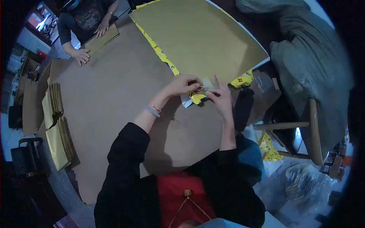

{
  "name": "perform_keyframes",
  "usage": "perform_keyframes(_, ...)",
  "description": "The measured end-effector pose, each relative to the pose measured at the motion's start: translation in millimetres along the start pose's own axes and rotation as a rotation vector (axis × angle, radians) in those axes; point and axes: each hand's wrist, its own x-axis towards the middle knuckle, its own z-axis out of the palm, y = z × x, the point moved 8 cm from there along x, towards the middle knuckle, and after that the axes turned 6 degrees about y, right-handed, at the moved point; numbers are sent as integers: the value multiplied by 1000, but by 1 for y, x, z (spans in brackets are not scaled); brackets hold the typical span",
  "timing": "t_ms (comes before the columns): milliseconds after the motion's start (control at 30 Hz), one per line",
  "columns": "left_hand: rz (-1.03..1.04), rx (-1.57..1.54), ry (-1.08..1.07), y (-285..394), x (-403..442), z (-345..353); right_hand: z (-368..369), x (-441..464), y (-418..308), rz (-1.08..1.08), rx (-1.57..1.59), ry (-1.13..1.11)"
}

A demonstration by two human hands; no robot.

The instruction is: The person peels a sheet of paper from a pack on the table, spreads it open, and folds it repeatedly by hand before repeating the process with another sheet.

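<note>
My left hand [186,84] is closed, its fingertips pinched on a small pale translucent piece [207,83] near the corner of a large gold sheet [201,38]. Beside it, my right hand [221,98] has its thumb and bent fingers at the same piece, with the index finger pointing up. Just under both hands sits a crumpled yellow printed wrapper end [197,98] with a white edge. Yellow printed wrapping also shows along the left edge of the gold sheet. The fingers partly hide the pale piece, so its exact kind is unclear.
A brown cardboard surface [118,95] covers the table. Stacks of folded gold sheets [57,140] stand at the left in a cardboard box [32,102]. Across the table a person's hands [81,57] rest by a gold stack [102,40]. A cloth-draped wooden chair [313,125] is at right.
</note>
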Motion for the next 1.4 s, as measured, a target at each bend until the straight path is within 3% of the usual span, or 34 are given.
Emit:
perform_keyframes(133,48,91,-121,-4,2,3,2,-1,5,25,24,4)
perform_keyframes(367,138,170,-119,0,0,2,-1,-4,3,52,77,57)
perform_keyframes(500,146,205,-67,0,0,2,4,-6,16,122,151,67)
perform_keyframes(567,169,267,50,-2,-1,-1,3,-6,8,-62,48,64)
perform_keyframes(600,171,269,49,4,-3,1,2,-7,6,-1,100,55)
perform_keyframes(667,0,276,150,5,-4,-6,-3,-6,4,-31,120,100)
perform_keyframes(800,-23,277,246,-1,-3,-7,-16,-6,-1,-38,142,262)
perform_keyframes(933,-75,252,232,-5,-3,-8,-16,-11,-24,-155,-88,62)
perform_keyframes(967,-40,108,268,-3,-4,-7,-16,-12,-23,-166,-68,73)
perform_keyframes(1033,-40,95,241,-3,-5,-7,-21,-11,-23,-191,-53,169)
perform_keyframes(1167,-53,171,170,-10,-3,-3,-24,-5,1,-30,122,369)
perform_keyframes(1233,-26,72,169,-12,-5,0,-17,5,5,66,-5,267)
perform_keyframes(1300,4,87,171,-8,-6,-1,-13,16,-4,-27,-100,239)
perform_keyframes(1400,3,160,182,-4,-8,-2,10,27,3,55,-147,-25)
